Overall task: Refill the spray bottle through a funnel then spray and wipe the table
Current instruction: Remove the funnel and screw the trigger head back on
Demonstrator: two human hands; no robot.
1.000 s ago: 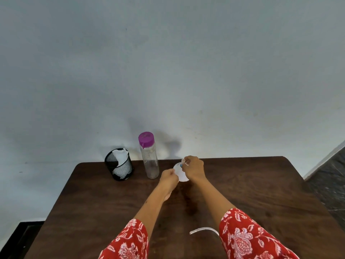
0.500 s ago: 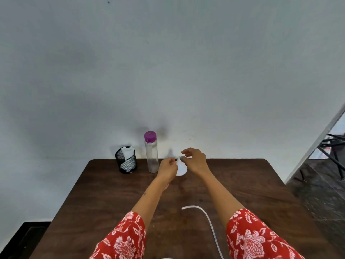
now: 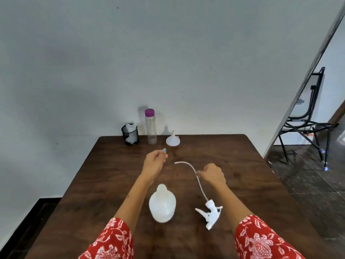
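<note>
The white spray bottle (image 3: 162, 204) stands near the table's front with its neck uncovered. Its spray head (image 3: 210, 214) lies on the table to the right, and its thin tube (image 3: 186, 165) curves away toward the back. A white funnel (image 3: 173, 140) sits wide end down near the far edge. Beside it stands a clear water bottle with a purple cap (image 3: 150, 128). My left hand (image 3: 155, 163) hovers behind the spray bottle, loosely curled and holding nothing. My right hand (image 3: 212, 173) is loosely curled with its fingertips right next to the tube; I cannot tell whether they touch it.
A black mesh cup (image 3: 130, 134) with a white cloth in it stands at the far left of the dark wooden table (image 3: 242, 184). The wall is directly behind the table. A black metal chair (image 3: 306, 124) stands on the floor past the right edge.
Both hands have let go of the funnel and drawn back toward me. The funnel now sits alone near the far edge. The view tilted down, bringing the spray bottle and spray head into sight.
</note>
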